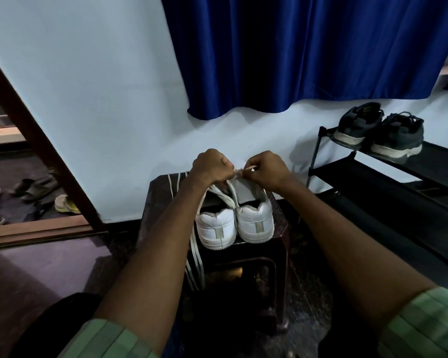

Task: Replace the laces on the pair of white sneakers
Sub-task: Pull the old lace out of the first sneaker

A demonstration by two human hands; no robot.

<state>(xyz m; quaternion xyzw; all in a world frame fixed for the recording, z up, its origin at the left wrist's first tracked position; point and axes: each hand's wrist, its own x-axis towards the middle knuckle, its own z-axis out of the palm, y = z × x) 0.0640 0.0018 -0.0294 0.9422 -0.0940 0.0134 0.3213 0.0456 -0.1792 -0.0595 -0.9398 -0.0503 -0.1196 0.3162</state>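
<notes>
Both hands, left hand (210,165) and right hand (266,168), pinch 1 lace (251,168) over the right sneaker (255,223); a slipping pinch could miss the eyelet; dangling laces (195,257) may snag.

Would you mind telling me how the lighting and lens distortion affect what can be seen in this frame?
Head view: dim light; the stool and floor fall into near-black shadow, while the white sneakers stand out. Head view: wide-angle bending bows the door frame and stretches the forearms. Head view: the left hand and right hand hide much of the lace they pinch.
</notes>
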